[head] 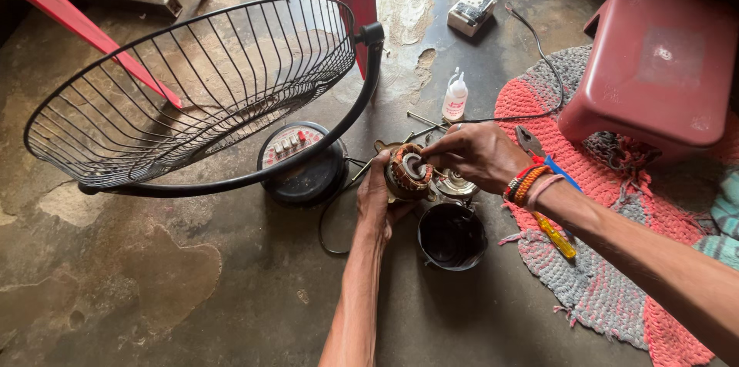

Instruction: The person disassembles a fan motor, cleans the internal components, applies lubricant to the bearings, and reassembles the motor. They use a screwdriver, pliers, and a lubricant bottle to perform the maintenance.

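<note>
Motor: my left hand (375,196) cups the round copper-wound fan motor (408,171) above the concrete floor (231,298).
Right hand (476,153): fingertips pinching the motor's top edge, probably a wire.
Room: black plastic cup (452,236) just beside; black wire fan guard (200,82) left.

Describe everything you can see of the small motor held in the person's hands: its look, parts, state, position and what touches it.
The motor is a small round unit with copper-coloured wire windings wrapped around a grey metal core and a pale hub at its centre. It has no casing on, so the coils are exposed. It is held above the concrete floor, beside a black cup-shaped housing. The left hand grips it from below; the right hand has fingertips on its top edge.
</note>
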